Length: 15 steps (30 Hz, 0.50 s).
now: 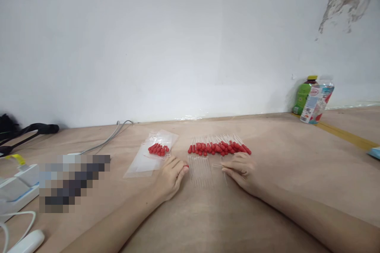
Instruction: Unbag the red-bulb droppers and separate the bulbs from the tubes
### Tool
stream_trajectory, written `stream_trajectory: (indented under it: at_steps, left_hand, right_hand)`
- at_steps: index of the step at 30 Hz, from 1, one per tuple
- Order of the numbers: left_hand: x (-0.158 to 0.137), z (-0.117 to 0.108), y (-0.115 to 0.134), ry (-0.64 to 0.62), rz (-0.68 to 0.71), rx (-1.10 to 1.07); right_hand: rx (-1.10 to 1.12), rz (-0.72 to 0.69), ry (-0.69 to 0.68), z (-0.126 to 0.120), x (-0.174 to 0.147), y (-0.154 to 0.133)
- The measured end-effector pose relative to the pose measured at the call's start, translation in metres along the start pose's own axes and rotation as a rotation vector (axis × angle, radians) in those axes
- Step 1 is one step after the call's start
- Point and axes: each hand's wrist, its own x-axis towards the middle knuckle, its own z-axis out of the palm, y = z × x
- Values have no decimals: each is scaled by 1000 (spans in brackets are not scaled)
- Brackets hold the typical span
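My left hand is closed in a pinch, a small red cap just showing at its fingertips. My right hand pinches a thin clear stick that points left toward the left hand. Between the hands lies a row of thin clear sticks. Beyond them spreads a pile of red-tipped sticks, pale shafts pointing to the wall. Several short red pieces rest on clear plastic bags beyond the left hand. Another loose clear stick lies beside the right fingers.
Two bottles, one green and one with a printed label, stand at the right by the wall. On the left are a white power strip, cables, a black strap and a blurred-out patch.
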Motion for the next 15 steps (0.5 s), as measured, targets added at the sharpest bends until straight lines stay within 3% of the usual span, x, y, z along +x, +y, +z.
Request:
stream_trajectory:
  at_steps: [10,15]
  left_hand:
    - [18,-10,-59,167,-518,-23]
    - [21,-27,-84,183,-612,-2]
  right_hand:
    - [-117,167,-51,7,14,-13]
    - [-105,124,-103,6,19,-20]
